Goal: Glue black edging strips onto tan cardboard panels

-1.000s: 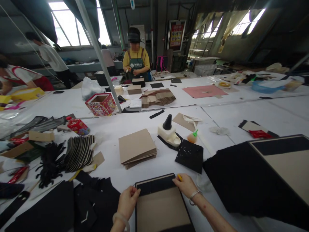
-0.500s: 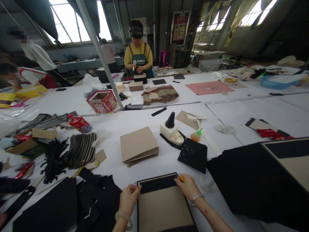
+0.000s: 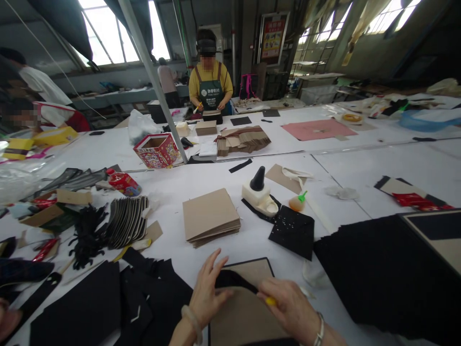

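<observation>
A tan board with black edging (image 3: 252, 269) lies in front of me. Over it bends a tan sheet with a black band (image 3: 236, 279), its far edge lifted and curled toward me. My left hand (image 3: 207, 293) is over the left side of the sheet, fingers spread; whether it touches is unclear. My right hand (image 3: 290, 305) is closed around a small tool with a yellow handle (image 3: 271, 301), most of it hidden in the fist. The right fingers are at the black band's right end, but I cannot tell whether they also pinch it.
Beyond the board is a stack of tan cards (image 3: 211, 214). A cream glue container with a black cone (image 3: 258, 187) stands right of it. Black sheets (image 3: 79, 302) lie left, a large black pile (image 3: 382, 264) right. A co-worker (image 3: 211, 86) stands across the table.
The sheet's black band has come up from the board's far end and curled toward me. My left hand has let go and spread its fingers; my right hand has moved nearer.
</observation>
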`<state>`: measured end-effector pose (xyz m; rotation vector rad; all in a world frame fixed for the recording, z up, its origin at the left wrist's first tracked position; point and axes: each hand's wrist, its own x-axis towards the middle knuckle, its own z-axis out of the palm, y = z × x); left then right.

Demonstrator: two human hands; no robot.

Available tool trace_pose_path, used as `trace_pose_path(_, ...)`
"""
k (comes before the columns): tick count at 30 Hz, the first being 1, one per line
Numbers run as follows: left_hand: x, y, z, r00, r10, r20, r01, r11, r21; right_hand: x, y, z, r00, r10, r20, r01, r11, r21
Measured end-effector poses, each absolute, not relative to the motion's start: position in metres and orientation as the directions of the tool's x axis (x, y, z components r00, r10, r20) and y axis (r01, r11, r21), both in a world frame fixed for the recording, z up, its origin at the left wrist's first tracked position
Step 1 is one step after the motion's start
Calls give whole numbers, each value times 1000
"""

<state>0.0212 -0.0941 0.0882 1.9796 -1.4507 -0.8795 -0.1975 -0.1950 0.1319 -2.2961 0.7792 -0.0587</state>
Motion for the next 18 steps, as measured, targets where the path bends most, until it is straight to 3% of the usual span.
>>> trace_pose_path(2,22,-98,99,37,-976,-215,-585,-196,787,-199,-188,152,879,-449,-158,-433,-616,-658)
trace_pose_path(5,29,-93,105,-16,-950,-311,-460,-269,846,-203,-192,161,817,-549,-177,-482,-481,-733)
trace_pose_path(8,39,-82,92,82,-898,-433,-238,-439,866,-207,-206,143,654,-706,-272,-594,-256,-763)
trace_pose_path(12,45,-75,62,218,-804,-553,36,-560,828,-206,-221,101,555,-742,-375,-636,-88,-767)
trace_pose_path(18,44,-89,47,447,-721,-529,-27,-602,798,-193,-229,60,467,-801,-374,-720,-99,-687)
